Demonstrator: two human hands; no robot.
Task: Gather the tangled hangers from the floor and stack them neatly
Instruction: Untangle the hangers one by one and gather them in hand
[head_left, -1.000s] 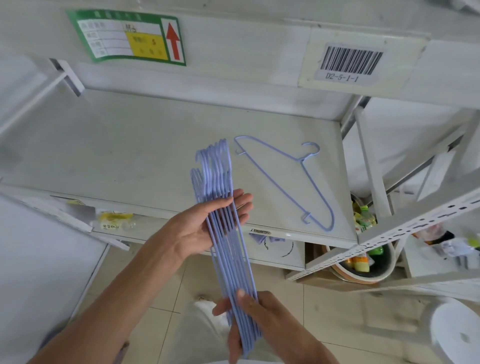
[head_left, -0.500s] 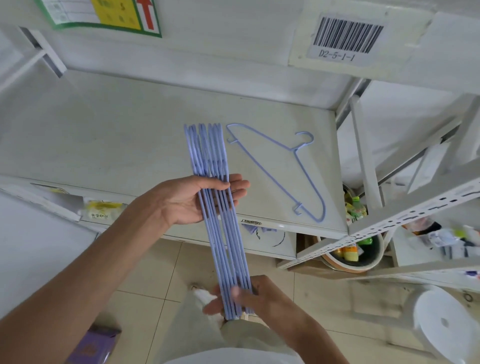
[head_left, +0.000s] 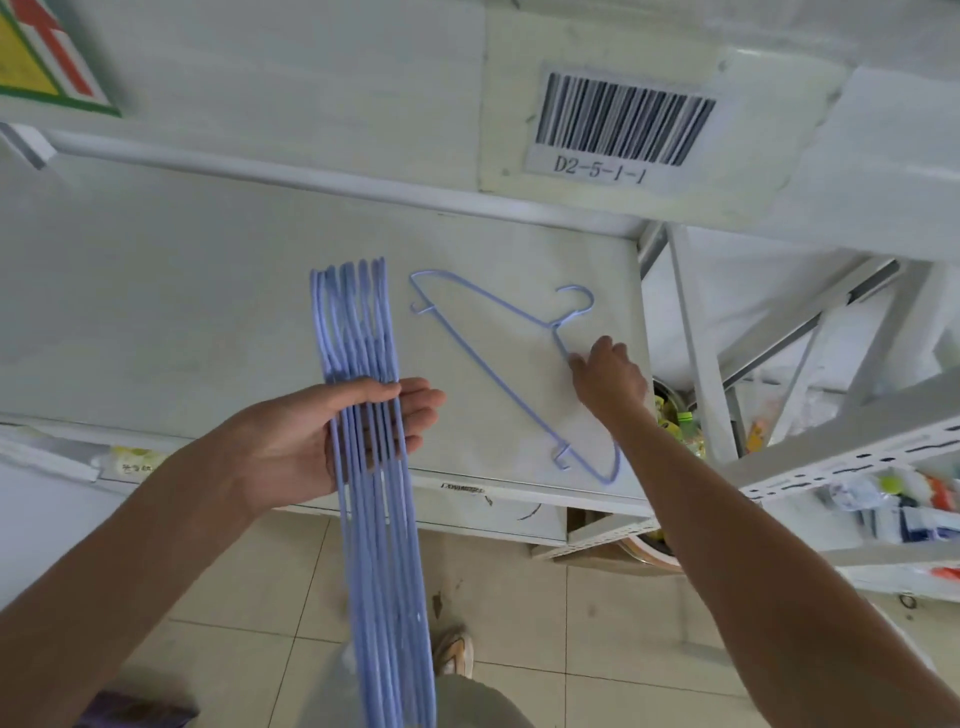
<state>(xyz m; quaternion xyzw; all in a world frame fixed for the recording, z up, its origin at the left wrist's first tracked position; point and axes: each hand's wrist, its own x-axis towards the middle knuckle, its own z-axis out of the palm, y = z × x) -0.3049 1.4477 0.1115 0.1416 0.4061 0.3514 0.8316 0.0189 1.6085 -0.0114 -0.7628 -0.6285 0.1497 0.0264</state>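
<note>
On the shelf (head_left: 156, 291), right hand (head_left: 609, 375) touches lone hanger (head_left: 498, 371) (grip hidden); left hand (head_left: 311, 441) clasps bundle (head_left: 371, 467).

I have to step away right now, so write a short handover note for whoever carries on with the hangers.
Left hand: holds the bundle of blue hangers aligned edge-on, above the shelf's front edge.
Right hand: on the single hanger lying flat on the white shelf, fingers at its neck; grip not clear.
Done: most hangers gathered and aligned in the bundle.
Left: add the single hanger to the bundle, then set the stack down neatly.
</note>
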